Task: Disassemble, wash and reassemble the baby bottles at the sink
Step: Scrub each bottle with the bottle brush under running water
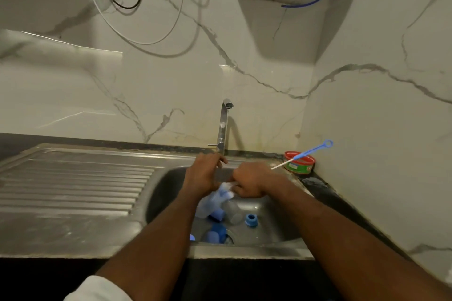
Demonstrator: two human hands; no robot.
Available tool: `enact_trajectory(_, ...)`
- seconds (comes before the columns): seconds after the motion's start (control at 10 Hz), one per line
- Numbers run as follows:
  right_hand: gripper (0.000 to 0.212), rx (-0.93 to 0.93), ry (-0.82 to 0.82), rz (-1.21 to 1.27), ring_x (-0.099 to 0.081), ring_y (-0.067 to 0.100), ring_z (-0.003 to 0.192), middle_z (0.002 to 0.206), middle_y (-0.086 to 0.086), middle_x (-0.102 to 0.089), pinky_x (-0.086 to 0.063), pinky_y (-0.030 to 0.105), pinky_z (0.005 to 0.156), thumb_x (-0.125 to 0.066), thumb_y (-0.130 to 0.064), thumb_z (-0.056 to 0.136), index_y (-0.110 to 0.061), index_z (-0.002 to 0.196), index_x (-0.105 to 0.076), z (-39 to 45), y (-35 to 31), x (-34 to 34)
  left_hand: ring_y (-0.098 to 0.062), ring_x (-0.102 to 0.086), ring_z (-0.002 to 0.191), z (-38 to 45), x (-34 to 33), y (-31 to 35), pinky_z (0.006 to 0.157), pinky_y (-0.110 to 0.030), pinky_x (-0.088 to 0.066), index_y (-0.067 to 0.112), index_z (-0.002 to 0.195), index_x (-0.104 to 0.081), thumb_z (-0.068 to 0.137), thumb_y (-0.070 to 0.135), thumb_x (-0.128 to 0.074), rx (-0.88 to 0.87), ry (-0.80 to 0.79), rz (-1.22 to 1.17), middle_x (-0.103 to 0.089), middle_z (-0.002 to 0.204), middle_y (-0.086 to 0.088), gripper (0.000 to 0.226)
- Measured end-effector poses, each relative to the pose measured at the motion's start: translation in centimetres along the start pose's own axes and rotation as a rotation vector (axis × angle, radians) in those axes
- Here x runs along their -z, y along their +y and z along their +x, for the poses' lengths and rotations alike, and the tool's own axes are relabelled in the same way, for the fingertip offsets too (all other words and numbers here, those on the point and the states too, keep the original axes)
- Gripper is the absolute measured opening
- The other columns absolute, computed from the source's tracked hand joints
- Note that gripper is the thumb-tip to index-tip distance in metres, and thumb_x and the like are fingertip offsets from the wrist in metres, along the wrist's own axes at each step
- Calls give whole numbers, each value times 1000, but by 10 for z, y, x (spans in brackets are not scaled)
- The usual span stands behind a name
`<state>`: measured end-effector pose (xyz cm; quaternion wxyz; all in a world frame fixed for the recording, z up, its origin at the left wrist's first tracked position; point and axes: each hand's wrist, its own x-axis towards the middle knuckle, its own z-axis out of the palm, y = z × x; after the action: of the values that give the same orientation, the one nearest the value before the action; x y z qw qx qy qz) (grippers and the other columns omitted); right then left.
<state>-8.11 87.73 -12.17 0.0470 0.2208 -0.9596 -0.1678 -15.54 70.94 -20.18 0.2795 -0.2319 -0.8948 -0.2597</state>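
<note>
We see both hands meet over the far part of the sink basin (168,193), just below the faucet (223,127). The left hand (204,176) has its grip curled round the upper end of a pale blue baby bottle (211,203), which slants down and toward us from that grip into the basin. The right hand (249,183) is fisted just beside it, its grip clamped on something white at the bottle's mouth; blur keeps us from telling what that white thing is. The two grips are almost touching.

Below the hands, on the basin floor, lie the loose parts: a blue collar ring (216,215) right under the held bottle, a clear bottle body (232,212) beside it under the right grip, and a blue screw ring (251,219) further right. Nearer us, over the drain, sit more blue pieces (216,233), partly hidden by the left forearm.

Beyond the right grip, in the corner of the dark tabletop (318,183), stands a red-rimmed tub (300,162) with a thin blue-handled nipple brush (303,154) lying across it. Left of the left grip stretches the ribbed steel drainboard (73,183). A white sleeve (97,288) shows at the left elbow.
</note>
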Motion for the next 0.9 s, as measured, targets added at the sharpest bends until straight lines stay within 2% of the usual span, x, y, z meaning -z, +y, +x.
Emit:
enact_trajectory(0.1,29,82,169,-70,-64,23,92,102,3,-69,-52,38,78,-51,-42,96,-29,116,-67,-8,-8,5,-16,-51,119,-1,2,2,102,-37,-45,29,132,-51,88,40,-74,123,-22,-53,-54,127,4,51)
enact_trajectory(0.2,24,-8,238,-93,-66,25,98,106,2,-69,-42,34,72,-50,-41,97,-30,113,-65,-16,3,1,-20,-57,118,-4,10,18,105,-35,-42,17,136,-59,104,58,-38,318,-308,-410,-62,132,-7,57)
enact_trajectory(0.3,28,-143,170,-97,-66,28,111,118,5,-68,-50,36,87,-57,-37,94,-25,117,-67,-22,12,-5,-15,-54,112,-7,2,29,103,-30,-43,12,144,-53,104,54,-43,177,-470,-331,-59,138,-11,59)
enact_trajectory(0.4,30,-218,116,-23,-64,29,111,121,7,-68,-49,35,88,-57,-37,95,-21,118,-67,-25,23,-4,-18,-61,113,-5,-5,23,101,-35,-49,18,142,-55,91,37,-73,29,-505,-225,-62,131,-5,57)
enact_trajectory(0.5,36,-216,53,166,-64,25,100,113,6,-69,-44,31,78,-59,-45,94,-19,116,-68,-25,23,-5,-9,-55,105,-5,-1,1,93,-33,-48,30,126,-59,71,47,-87,-76,-313,-94,-59,118,9,64)
enact_trajectory(0.6,38,-107,105,357,-64,19,81,94,6,-71,-49,32,76,-60,-47,95,-16,115,-70,-34,11,-3,-7,-45,110,-6,0,-16,96,-32,-38,40,130,-48,57,78,-76,-147,-145,5,-50,124,14,87)
enact_trajectory(0.7,28,-76,79,376,-63,19,76,96,10,-74,-51,31,77,-58,-31,99,-12,116,-70,-32,7,0,-12,-49,123,-5,1,-13,103,-31,-40,30,144,-46,59,73,-81,-94,-185,-222,-51,139,6,101)
enact_trajectory(0.8,28,-495,-267,210,-66,24,93,108,11,-71,-49,37,88,-65,-32,91,-15,114,-70,-18,28,-27,-10,-60,111,-7,0,2,98,-29,-50,21,135,-58,68,62,-84,-57,-452,-246,-63,128,4,83)
enact_trajectory(0.9,30,-695,-89,458,-65,21,96,110,12,-70,-49,37,86,-57,-32,97,-13,116,-69,6,28,-53,-13,-58,115,-5,-1,6,100,-35,-49,21,136,-55,79,40,-84,-101,-314,-228,-60,131,1,67)
